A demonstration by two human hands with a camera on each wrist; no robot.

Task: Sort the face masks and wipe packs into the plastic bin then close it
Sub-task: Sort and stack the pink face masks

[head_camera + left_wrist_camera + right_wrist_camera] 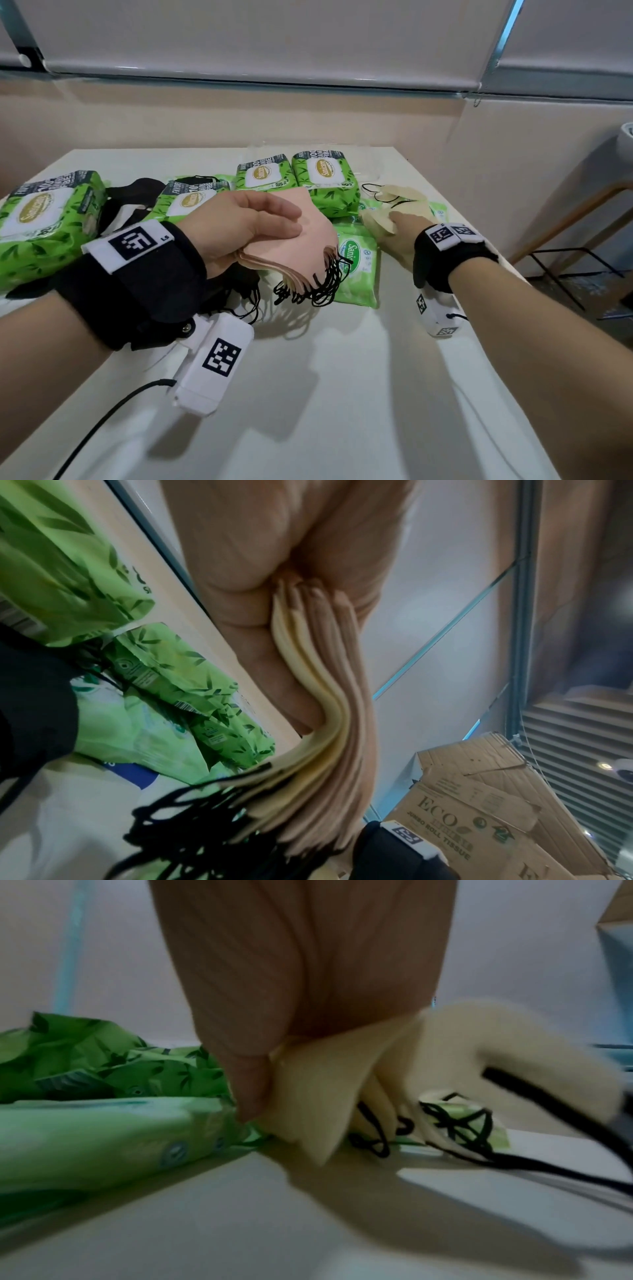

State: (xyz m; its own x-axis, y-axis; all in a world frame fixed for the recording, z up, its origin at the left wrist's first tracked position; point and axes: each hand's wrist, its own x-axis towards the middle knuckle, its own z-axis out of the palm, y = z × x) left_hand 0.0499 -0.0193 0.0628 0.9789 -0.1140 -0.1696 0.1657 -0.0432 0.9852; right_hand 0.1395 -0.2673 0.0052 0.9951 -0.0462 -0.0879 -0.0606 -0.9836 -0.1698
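My left hand (274, 222) grips a stack of pink and cream face masks (301, 250) above the table, their black ear loops dangling; the left wrist view shows the stack (329, 723) pinched between thumb and fingers. My right hand (394, 219) pinches cream face masks (397, 202) lying on small wipe packs at the right; the right wrist view shows the thumb (246, 1083) pressing a cream mask (315, 1096). Several large green wipe packs (44, 219) (325, 178) lie across the back. A small wipe pack (358, 270) lies below the pink stack. Black masks (137, 202) sit between the packs.
The white table (325, 394) has bare surface in front of me. A faint clear plastic container (371, 173) stands behind the packs. Beyond the table's right edge are a wooden frame (582, 205) and a black wire rack (565, 270). Cardboard boxes (479, 804) stand further off.
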